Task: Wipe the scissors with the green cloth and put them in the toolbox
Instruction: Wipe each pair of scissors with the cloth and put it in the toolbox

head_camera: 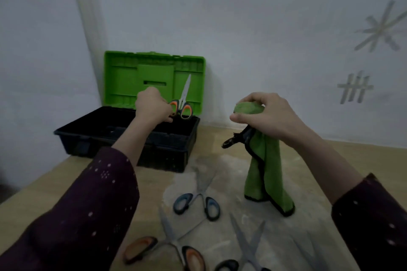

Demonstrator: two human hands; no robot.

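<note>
My left hand [152,106] grips orange-handled scissors [182,101] by a handle, blades pointing up, above the right end of the open toolbox [123,136]. The toolbox has a black base and a raised green lid [154,77]. My right hand [264,114] holds the green cloth [264,171] bunched at its top, so it hangs down to the table. A black tool handle [233,139] sticks out of the cloth on its left side.
On the wooden table [33,204] lie blue-handled scissors [198,200], orange-handled scissors [167,246] and another pair [246,248] at the front edge. A dusty patch spreads under them. The white wall stands close behind the toolbox.
</note>
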